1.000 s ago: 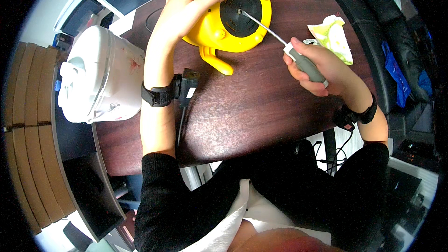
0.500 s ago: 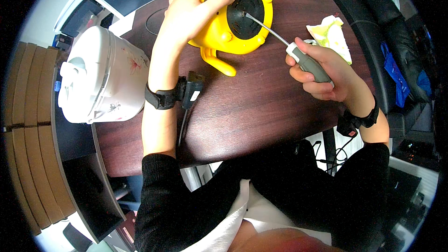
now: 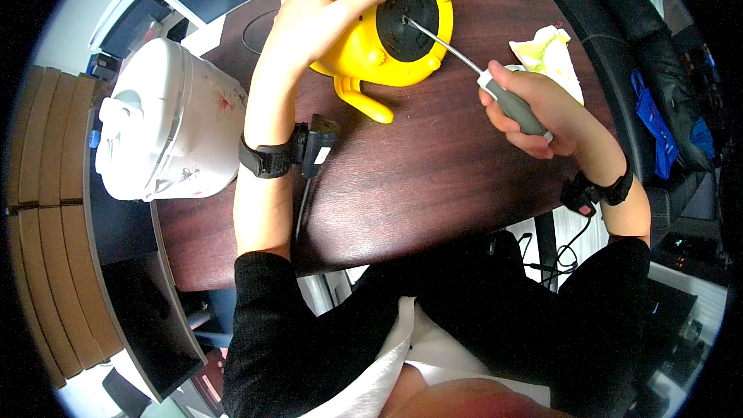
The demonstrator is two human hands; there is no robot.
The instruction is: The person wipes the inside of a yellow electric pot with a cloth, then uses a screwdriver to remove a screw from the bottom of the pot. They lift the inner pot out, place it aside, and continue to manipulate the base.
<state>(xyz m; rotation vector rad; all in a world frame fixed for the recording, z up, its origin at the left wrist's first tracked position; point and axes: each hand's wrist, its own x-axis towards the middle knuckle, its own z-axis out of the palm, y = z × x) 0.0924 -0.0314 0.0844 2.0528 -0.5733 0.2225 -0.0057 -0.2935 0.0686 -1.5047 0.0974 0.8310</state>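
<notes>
A yellow appliance (image 3: 364, 42) lies tipped on the dark wooden table (image 3: 433, 178), its round black underside (image 3: 406, 19) facing me. My left hand (image 3: 321, 19) grips its left side and steadies it. My right hand (image 3: 534, 112) is closed around the grey handle of a screwdriver (image 3: 507, 104). The thin metal shaft runs up and left, and its tip touches the black underside near the centre. A yellow handle sticks out below the appliance toward me.
A white rice cooker (image 3: 166, 124) stands at the table's left edge. A crumpled yellow-white cloth (image 3: 549, 54) lies right of the appliance. A black plug (image 3: 313, 147) and cord rest by my left wrist. A dark office chair sits at right.
The appliance has been turned a little, so its black underside faces me more. The screwdriver stays on the underside, with only a slight shift of my right hand.
</notes>
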